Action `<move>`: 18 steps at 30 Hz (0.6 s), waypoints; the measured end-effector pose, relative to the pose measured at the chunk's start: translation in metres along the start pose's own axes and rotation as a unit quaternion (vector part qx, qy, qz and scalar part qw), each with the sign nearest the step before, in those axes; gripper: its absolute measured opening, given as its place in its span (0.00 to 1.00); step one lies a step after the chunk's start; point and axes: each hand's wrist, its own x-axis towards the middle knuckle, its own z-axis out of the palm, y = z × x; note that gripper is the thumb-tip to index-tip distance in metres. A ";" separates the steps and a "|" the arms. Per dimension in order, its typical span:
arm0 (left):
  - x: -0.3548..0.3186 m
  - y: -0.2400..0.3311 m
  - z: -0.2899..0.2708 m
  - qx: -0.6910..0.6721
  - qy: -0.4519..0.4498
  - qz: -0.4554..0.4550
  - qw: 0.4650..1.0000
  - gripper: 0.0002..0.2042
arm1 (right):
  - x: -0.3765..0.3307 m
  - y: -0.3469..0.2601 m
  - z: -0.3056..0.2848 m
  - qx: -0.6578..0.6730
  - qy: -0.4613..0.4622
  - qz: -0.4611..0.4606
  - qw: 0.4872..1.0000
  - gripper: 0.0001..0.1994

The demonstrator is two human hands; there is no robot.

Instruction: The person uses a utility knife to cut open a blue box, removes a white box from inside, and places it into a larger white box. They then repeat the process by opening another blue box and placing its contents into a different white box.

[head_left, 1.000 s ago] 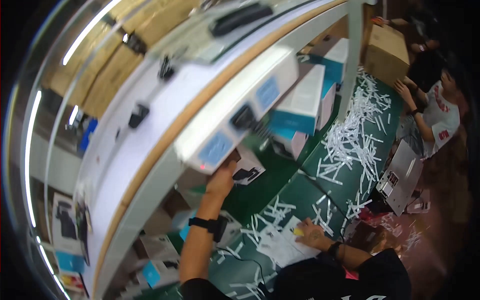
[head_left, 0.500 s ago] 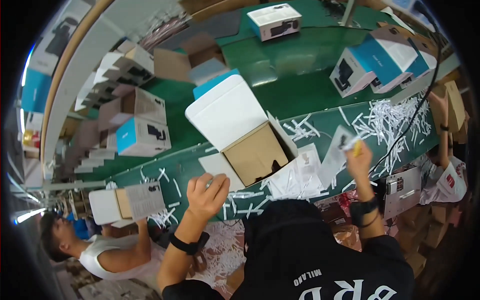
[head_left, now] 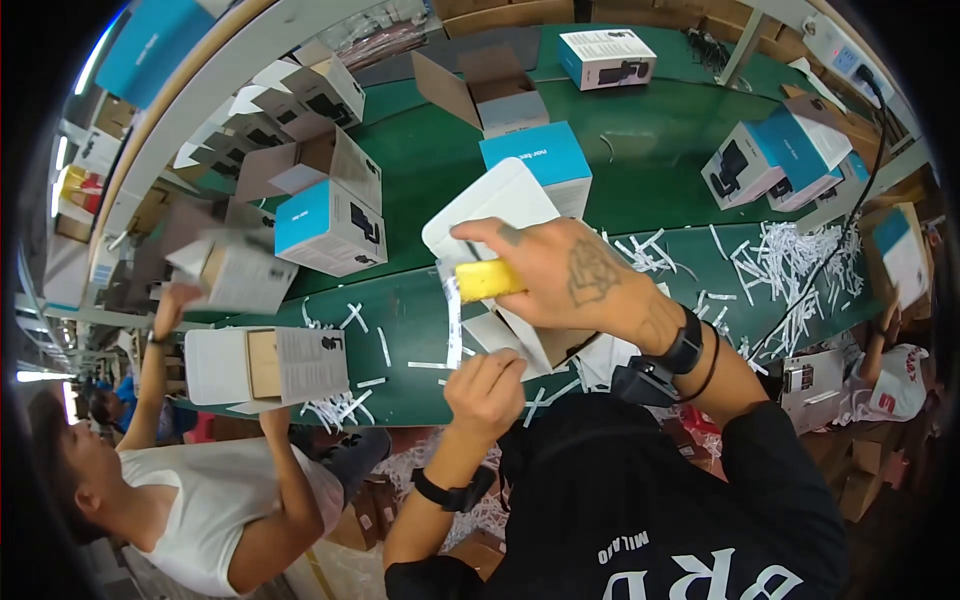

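Observation:
My right hand (head_left: 585, 270) crosses above a white carton with a raised lid (head_left: 500, 200) and grips a yellow block-like thing (head_left: 488, 281). A narrow white printed strip (head_left: 453, 325) hangs down beside the yellow thing, close to the right fingertips. My left hand (head_left: 485, 395) is closed at the carton's near left side, thumb and fingers together; what it pinches, if anything, is hidden. The strip's lower end comes close to the left knuckles. My right hand and forearm cover most of the carton's opening.
Blue-and-white cartons (head_left: 330, 228) stand left, ahead and right on the green bench (head_left: 640, 130). White paper strips (head_left: 800, 275) lie heaped at the right. A co-worker (head_left: 220, 490) handles cartons at the left; another person (head_left: 890, 375) is at the far right. A black cable (head_left: 835, 225) hangs at the right.
My right hand has swung left from the bench to above the carton, still holding the yellow thing. My left hand has moved right and its fingers have closed. The co-worker's arm is raised to another carton.

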 end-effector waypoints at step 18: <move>-0.029 -0.031 -0.003 -0.337 0.031 -0.014 0.941 0.10 | -0.086 -0.064 0.059 -0.092 0.077 -0.029 0.992 0.23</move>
